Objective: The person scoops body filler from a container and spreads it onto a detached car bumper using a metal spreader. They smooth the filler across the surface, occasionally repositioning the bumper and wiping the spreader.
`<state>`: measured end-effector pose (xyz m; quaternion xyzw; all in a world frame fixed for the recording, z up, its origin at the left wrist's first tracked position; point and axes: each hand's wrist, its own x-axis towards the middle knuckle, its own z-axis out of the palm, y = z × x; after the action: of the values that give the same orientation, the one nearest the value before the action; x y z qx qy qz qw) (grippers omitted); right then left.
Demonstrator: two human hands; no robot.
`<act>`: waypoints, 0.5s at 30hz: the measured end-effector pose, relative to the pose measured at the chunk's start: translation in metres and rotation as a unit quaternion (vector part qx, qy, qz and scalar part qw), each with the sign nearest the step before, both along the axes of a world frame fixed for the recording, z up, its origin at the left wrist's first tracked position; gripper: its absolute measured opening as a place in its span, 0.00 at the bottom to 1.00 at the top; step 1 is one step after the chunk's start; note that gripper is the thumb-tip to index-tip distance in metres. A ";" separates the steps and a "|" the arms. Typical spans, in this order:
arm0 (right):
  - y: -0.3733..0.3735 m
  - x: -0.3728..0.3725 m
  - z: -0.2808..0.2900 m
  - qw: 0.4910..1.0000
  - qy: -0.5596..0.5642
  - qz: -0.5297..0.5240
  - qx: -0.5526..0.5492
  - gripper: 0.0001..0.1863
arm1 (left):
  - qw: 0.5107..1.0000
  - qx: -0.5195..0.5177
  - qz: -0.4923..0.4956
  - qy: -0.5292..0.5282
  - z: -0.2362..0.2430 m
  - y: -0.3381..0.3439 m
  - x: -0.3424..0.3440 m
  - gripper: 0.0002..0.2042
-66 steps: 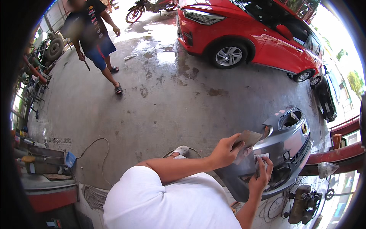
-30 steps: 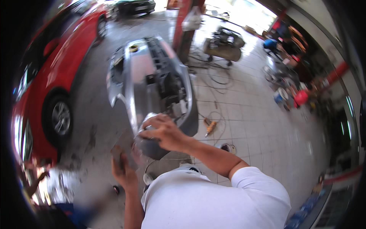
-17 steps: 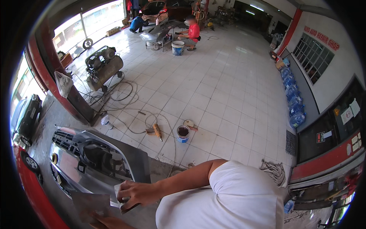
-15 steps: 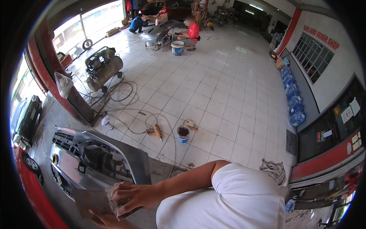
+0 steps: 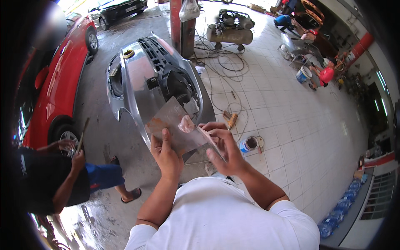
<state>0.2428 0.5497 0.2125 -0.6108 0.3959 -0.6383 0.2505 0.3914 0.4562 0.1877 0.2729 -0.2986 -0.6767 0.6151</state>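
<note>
My left hand (image 5: 166, 154) grips a flat, smudged metal plate (image 5: 162, 116) carrying a lump of pale pink paste (image 5: 186, 124). My right hand (image 5: 225, 152) holds a thin spreader (image 5: 211, 142) edge-on against the plate's right side, its fingers curled over it. Just beyond both hands lies a grey car bumper (image 5: 137, 87), with pinkish patches and a roll of yellow tape (image 5: 128, 53) on it.
A co-worker (image 5: 50, 175) holding a long tool stands at my left beside a red car (image 5: 50, 104). Ahead are a pillar (image 5: 175, 29), a compressor (image 5: 229, 35) and coiled hoses. A power tool (image 5: 231, 121), a can (image 5: 251, 143) and crouching people (image 5: 323, 75) are at right.
The view has swung left to face the bumper. The plate is now raised with paste visible, the spreader at its edge. The co-worker is again in view at my left.
</note>
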 end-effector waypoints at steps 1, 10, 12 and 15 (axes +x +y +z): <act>-0.002 0.003 -0.004 0.997 0.072 -0.004 -0.008 0.31 | 1.000 -0.002 0.008 0.002 0.000 0.004 0.004 0.16; -0.017 -0.038 -0.053 0.899 0.419 -0.073 0.106 0.36 | 0.976 -0.105 0.060 -0.183 -0.005 0.015 0.031 0.12; -0.025 -0.035 -0.005 0.900 0.410 -0.138 0.052 0.34 | 0.925 -0.182 0.065 -0.327 -0.011 0.024 0.037 0.11; -0.031 -0.010 0.003 0.920 0.381 -0.086 0.022 0.32 | 0.834 -0.293 0.132 -0.448 -0.001 0.039 0.028 0.11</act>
<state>0.2327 0.5185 0.2157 -0.7657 0.5262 -0.3680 0.0385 0.4193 0.4951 0.1864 0.3903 -0.6871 -0.2735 0.5484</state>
